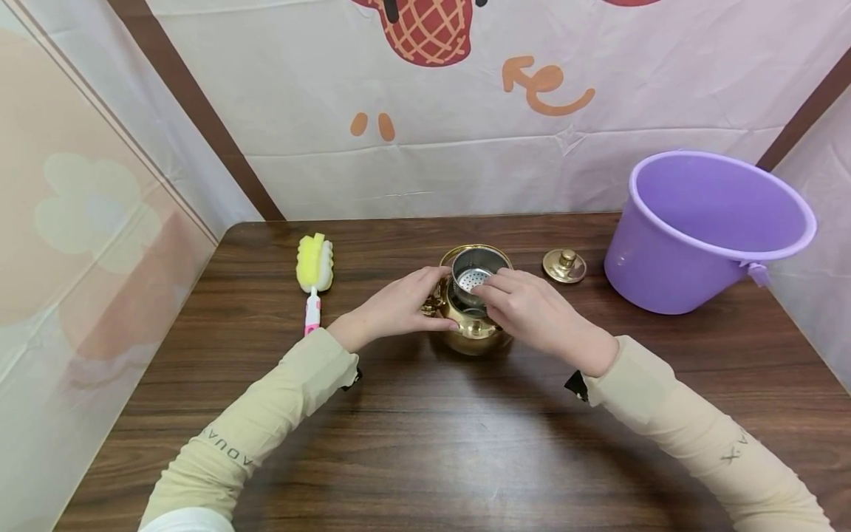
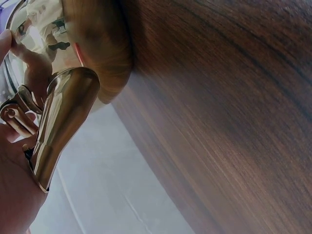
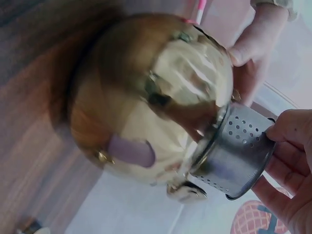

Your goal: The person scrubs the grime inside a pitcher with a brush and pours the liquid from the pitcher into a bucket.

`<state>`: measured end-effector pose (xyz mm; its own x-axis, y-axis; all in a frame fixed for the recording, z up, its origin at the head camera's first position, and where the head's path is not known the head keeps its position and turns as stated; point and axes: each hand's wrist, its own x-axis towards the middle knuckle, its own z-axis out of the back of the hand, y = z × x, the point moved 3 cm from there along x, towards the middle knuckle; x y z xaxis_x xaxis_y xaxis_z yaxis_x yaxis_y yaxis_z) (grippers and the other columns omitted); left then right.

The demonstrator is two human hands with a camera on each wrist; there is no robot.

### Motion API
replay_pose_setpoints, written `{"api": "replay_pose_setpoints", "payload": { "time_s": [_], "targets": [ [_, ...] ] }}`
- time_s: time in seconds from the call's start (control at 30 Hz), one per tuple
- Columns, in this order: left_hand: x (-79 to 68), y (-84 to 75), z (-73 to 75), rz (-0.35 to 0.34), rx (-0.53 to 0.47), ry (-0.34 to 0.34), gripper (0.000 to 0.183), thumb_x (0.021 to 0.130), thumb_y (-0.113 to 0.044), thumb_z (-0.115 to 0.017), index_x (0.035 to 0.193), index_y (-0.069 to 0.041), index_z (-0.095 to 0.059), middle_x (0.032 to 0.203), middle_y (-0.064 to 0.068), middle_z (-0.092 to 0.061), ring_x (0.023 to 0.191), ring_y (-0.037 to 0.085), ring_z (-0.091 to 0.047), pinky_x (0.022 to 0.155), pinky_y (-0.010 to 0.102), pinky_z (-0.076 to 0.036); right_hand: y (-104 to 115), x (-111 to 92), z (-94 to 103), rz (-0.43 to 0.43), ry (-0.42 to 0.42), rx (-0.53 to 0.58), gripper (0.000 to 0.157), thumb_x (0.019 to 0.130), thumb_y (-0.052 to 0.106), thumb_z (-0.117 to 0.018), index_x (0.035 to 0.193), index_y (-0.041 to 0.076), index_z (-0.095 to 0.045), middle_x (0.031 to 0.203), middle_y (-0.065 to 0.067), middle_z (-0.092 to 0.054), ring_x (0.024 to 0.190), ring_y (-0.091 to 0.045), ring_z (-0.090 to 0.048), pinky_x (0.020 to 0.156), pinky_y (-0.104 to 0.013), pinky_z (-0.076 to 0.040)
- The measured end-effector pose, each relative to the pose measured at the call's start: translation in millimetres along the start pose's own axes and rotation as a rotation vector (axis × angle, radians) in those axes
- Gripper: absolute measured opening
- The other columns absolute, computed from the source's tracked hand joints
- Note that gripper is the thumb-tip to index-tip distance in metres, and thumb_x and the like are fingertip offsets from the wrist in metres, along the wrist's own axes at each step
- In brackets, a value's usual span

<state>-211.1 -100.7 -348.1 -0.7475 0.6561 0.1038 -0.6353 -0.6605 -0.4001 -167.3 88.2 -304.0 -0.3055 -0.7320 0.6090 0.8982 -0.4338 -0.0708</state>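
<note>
A shiny gold teapot (image 1: 473, 341) stands on the table, its mouth facing up. My left hand (image 1: 407, 301) steadies it from the left, thumb at the front of its shoulder and fingers toward the back. Beside that hand the spout (image 2: 68, 112) shows in the left wrist view. My right hand (image 1: 537, 310) pinches the rim of a perforated steel tea strainer (image 3: 239, 151) between thumb and fingers. The strainer sits partly in the teapot's mouth, with much of its wall above the opening. The gold lid (image 1: 564, 267) lies knob up, right of the teapot.
At the right rear stands a purple bucket (image 1: 671, 258). A sponge brush (image 1: 315, 266) with yellow and white head and pink-white handle lies left of my left hand. Behind the brown wooden table (image 1: 425, 443) hangs a printed cloth (image 1: 505, 170).
</note>
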Motion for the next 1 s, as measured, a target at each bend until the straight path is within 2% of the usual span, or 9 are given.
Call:
{"api": "replay_pose_setpoints", "payload": {
  "time_s": [0.37, 0.67, 1.0],
  "targets": [
    [0.6, -0.1, -0.4, -0.008, 0.0, 0.001, 0.082, 0.074, -0.056, -0.066, 0.133, -0.007, -0.038, 0.128, 0.008, -0.047, 0.116, 0.017, -0.046, 0.097, 0.032, -0.037, -10, 7, 18.4, -0.029, -0.053, -0.011, 0.022, 0.075, -0.005, -0.06, 0.095, -0.001, -0.066, 0.084, -0.008, -0.063, 0.077, -0.024, -0.058, 0.07, -0.033, -0.049],
    [-0.3, 1.9, -2.2, -0.015, 0.002, -0.015, 0.08, 0.073, -0.056, -0.066, 0.131, -0.007, -0.04, 0.125, 0.007, -0.049, 0.114, 0.016, -0.047, 0.096, 0.032, -0.038, -24, 8, 22.6, -0.05, -0.11, -0.031, 0.022, 0.074, -0.007, -0.061, 0.094, -0.002, -0.066, 0.08, -0.008, -0.062, 0.071, -0.023, -0.056, 0.066, -0.033, -0.048],
    [-0.9, 0.7, -1.4, -0.013, 0.01, -0.018, 0.082, 0.073, -0.056, -0.067, 0.132, -0.007, -0.039, 0.126, 0.008, -0.049, 0.116, 0.016, -0.046, 0.097, 0.032, -0.037, -39, 6, 25.3, -0.077, -0.13, -0.045, 0.021, 0.074, -0.01, -0.059, 0.093, -0.005, -0.066, 0.081, -0.01, -0.063, 0.07, -0.023, -0.055, 0.063, -0.032, -0.046]
  ]
}}
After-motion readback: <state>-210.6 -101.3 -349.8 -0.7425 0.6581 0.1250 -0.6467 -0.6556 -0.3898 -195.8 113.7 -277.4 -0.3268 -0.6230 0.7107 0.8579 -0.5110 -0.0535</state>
